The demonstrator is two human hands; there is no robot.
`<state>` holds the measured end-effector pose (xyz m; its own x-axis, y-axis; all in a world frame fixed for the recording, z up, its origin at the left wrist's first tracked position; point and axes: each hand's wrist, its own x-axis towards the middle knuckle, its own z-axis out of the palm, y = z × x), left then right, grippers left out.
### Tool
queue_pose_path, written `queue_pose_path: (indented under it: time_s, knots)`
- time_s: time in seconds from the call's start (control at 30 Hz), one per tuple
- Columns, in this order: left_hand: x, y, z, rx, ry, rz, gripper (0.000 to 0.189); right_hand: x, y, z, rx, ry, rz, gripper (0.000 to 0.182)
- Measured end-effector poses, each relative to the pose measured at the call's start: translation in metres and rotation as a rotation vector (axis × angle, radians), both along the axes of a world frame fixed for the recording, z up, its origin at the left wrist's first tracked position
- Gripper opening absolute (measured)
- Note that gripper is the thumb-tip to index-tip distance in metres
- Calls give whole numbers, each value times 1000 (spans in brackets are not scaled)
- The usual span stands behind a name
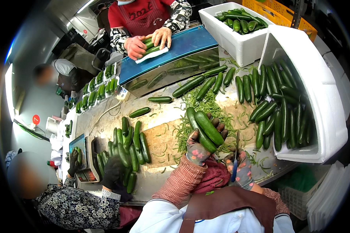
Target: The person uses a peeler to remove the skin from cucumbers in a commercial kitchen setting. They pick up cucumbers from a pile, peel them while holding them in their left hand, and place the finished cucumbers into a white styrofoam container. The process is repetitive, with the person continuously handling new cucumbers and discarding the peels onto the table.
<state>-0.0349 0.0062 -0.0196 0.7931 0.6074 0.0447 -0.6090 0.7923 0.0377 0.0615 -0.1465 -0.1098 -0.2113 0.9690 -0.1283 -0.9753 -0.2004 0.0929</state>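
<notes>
My left hand [202, 142], in a patterned work glove, holds two green cucumbers [207, 128] side by side over a heap of thin green peel strips [189, 125]. To its right, my right hand [239, 166], gloved too, grips a knife [235, 167] with a blue handle, its narrow blade pointing up and away from me. Beyond my hands, several loose cucumbers [188, 86] lie on the metal table. At the right, a white foam box [329, 116] lies tipped on its side, with many cucumbers [284, 119] in its mouth and spilling onto the table.
Across the table, a co-worker's hands [148, 42] hold cucumbers on a blue-topped metal stand [189, 43]. Another co-worker, at the left, reaches over a cucumber pile [128, 145] and a weighing scale [89, 163]. A foam box of cucumbers [236, 43] stands at the back; packed trays [97, 93] line the far left.
</notes>
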Motion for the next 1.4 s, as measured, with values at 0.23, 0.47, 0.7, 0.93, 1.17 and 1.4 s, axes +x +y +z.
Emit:
queue_pose_path:
  time_s: [0.23, 0.47, 0.7, 0.93, 1.17, 1.4]
  knots:
    - [-6, 3, -2, -102, 116, 28, 60, 3, 3, -7, -21, -3, 36, 44]
    - [-10, 4, -3, -49, 116, -2, 55, 5, 0, -11, -51, -1, 54, 50]
    - [-13, 8, -10, -51, 182, -2, 55, 8, 2, -16, -57, 0, 69, 56]
    - [-41, 16, -17, 160, 405, 14, 54, 7, 1, -25, -71, 5, 120, 63]
    - [-98, 50, -19, 895, 1148, 326, 37, 29, -20, -52, -135, 129, 110, 59]
    - [-207, 84, -13, 915, 1867, 672, 53, 37, -24, -48, -148, 45, 92, 59]
